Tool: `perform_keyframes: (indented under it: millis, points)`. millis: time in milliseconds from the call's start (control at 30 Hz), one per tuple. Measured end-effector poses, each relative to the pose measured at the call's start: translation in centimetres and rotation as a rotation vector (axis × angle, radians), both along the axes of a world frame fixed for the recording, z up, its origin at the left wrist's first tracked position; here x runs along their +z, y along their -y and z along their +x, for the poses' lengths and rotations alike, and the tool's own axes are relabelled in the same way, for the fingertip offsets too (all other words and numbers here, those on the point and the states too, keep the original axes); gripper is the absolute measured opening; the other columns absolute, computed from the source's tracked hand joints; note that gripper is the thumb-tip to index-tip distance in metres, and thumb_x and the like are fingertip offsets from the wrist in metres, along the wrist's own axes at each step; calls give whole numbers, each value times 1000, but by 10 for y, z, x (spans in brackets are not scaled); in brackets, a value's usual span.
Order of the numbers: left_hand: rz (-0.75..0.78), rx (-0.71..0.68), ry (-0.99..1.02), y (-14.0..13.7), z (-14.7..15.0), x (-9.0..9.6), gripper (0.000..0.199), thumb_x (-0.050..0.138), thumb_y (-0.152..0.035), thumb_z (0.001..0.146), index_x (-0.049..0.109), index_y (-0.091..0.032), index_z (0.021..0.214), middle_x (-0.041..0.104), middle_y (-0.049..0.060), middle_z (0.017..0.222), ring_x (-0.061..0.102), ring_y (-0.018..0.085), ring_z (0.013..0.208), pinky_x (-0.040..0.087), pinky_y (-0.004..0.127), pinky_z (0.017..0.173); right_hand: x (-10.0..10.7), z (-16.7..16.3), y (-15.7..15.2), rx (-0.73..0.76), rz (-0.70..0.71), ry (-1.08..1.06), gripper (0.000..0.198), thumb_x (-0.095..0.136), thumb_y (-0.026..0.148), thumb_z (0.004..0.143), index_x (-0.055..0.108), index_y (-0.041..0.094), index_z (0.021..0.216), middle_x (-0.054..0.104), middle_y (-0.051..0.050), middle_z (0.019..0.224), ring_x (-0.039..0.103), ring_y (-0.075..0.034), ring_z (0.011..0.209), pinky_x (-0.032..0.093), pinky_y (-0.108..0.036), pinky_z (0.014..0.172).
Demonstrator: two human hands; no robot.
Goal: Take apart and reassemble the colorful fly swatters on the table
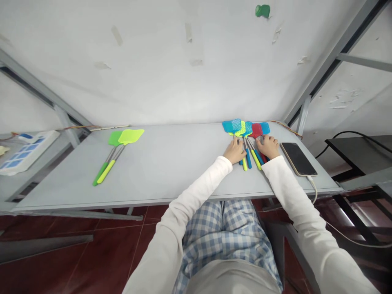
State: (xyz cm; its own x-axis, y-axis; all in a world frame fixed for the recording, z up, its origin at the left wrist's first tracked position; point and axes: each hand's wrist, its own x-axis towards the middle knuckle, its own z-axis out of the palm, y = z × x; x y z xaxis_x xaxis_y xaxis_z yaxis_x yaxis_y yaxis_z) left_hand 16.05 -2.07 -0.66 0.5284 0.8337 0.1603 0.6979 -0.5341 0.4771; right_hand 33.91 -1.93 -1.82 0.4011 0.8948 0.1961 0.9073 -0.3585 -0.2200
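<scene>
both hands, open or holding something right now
Left hand: at leftmost blue perforated plastic swatter, grip unclear.
Right hand: at red plastic swatter, grip unclear.

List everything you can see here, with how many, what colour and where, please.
Left swatters: 2, green and yellow-green, table's left
Right swatters: at least 5, overlapping; blue, yellow-green, red; table's right
Phone: 1, black screen, table's right end
White cable: 1, plugged into phone
Table: 1, grey, centre
White-and-blue object: 1, far left
Wall: 1, white, behind table
Tape scraps: several, beige, wall
Patch: 1, green, upper wall
Metal frame: 1, grey, around table
Black furniture: uncounted, right
Floor: 1, dark red, below
Trousers: 1 pair, blue-white checks, below table
Sleeves: 2, white, foreground
Left grip: 1, bare hand, at right swatters
Right grip: 1, bare hand, beside phone
</scene>
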Motion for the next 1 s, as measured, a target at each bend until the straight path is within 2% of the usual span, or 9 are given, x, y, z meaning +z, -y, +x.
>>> perform_keyframes:
  millis: [100,200,400,533,600,667,767,867,1000]
  points:
    - [36,-3,16,4,0,-1,56,48,-23,88,38,-16,143,41,19,137,46,30,125,37,44,107,1,0,2,45,-15,-25,71,48,60,86,41,13,139,52,-22,132,47,-39,119,35,-51,97]
    - [42,9,-6,8,-1,0,52,47,-23,89,46,-24,141,40,15,137,46,29,123,39,43,105,-1,-2,4,74,-13,-45,78,53,65,80,40,16,139,50,-21,135,45,-39,122,33,-50,98]
    - [58,87,-44,7,-4,1,48,48,-22,87,53,-21,135,43,16,131,48,29,120,40,40,102,-7,-15,1,24,36,5,66,52,55,84,46,9,131,52,-24,130,47,-40,118,33,-50,96]
    - [80,82,-59,3,0,2,53,47,-22,87,47,-25,141,43,14,132,48,28,117,41,40,101,-8,-17,-3,-12,58,29,64,50,51,84,46,6,129,53,-25,127,47,-41,115,33,-50,95]
    - [86,79,-78,1,3,1,56,47,-22,88,44,-29,143,42,14,133,49,28,117,41,40,100,-8,-17,-3,-15,59,27,63,49,50,85,46,5,130,53,-25,128,47,-41,116,33,-50,95]
    - [85,73,-98,1,7,1,53,47,-24,89,48,-30,141,42,13,134,49,28,117,41,39,100,-7,-15,-3,-24,46,15,60,46,47,87,45,5,130,52,-25,129,47,-40,117,33,-50,96]
    - [87,80,-100,3,13,1,48,47,-26,89,54,-30,136,41,13,137,48,28,120,40,39,101,-5,-13,-3,-41,43,-2,54,42,44,89,47,5,126,53,-25,128,47,-39,117,33,-50,96]
    - [80,113,-84,6,18,0,47,47,-26,90,54,-29,137,41,14,138,47,29,121,40,40,102,-2,-12,-3,-42,41,-24,53,42,44,88,48,5,123,53,-25,127,47,-39,116,33,-51,95]
    - [64,130,-46,8,26,-2,48,43,-24,92,52,-27,139,42,15,139,47,29,123,39,41,104,3,-7,-2,-4,19,-66,54,44,43,88,46,10,130,52,-23,132,46,-39,119,34,-52,96]
